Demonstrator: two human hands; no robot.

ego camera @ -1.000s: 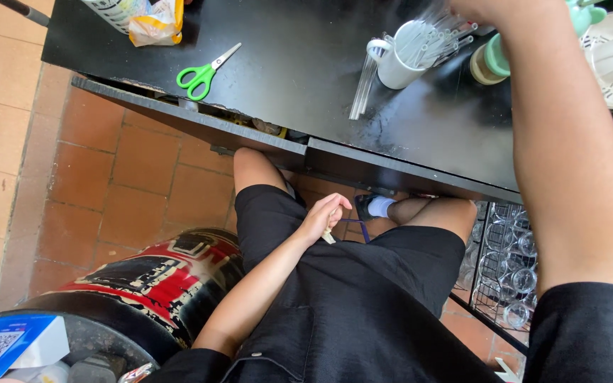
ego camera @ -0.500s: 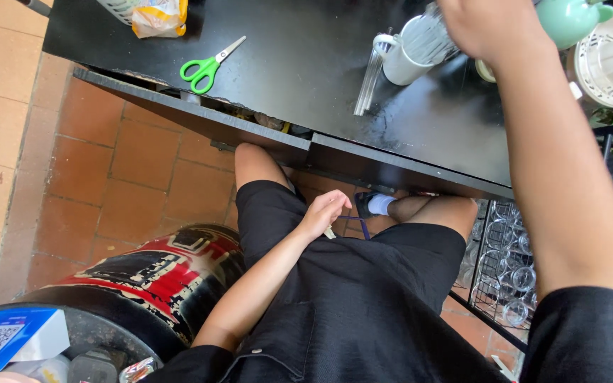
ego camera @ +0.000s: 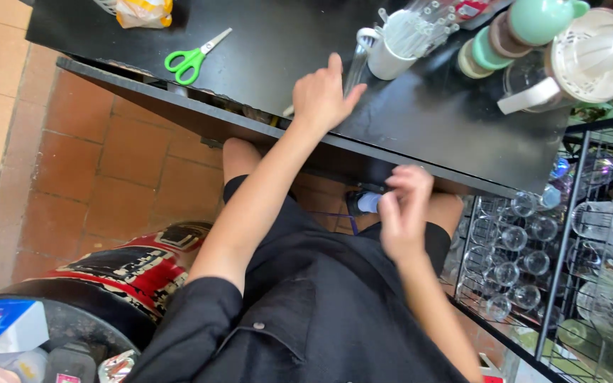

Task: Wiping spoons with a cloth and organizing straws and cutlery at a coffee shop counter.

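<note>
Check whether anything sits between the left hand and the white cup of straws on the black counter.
Nothing visible does. The left hand rests at the counter's front edge, and only bare black counter and a clear utensil beside the white cup lie near it.

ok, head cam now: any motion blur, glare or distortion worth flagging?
Head view: right hand is smeared by motion blur, fingers indistinct; left hand on the black counter is sharper. Soft glare on the counter and the glasses in the rack. Counter edge runs tilted, wide-angle look. Even daylight, shadow under the counter.
</note>
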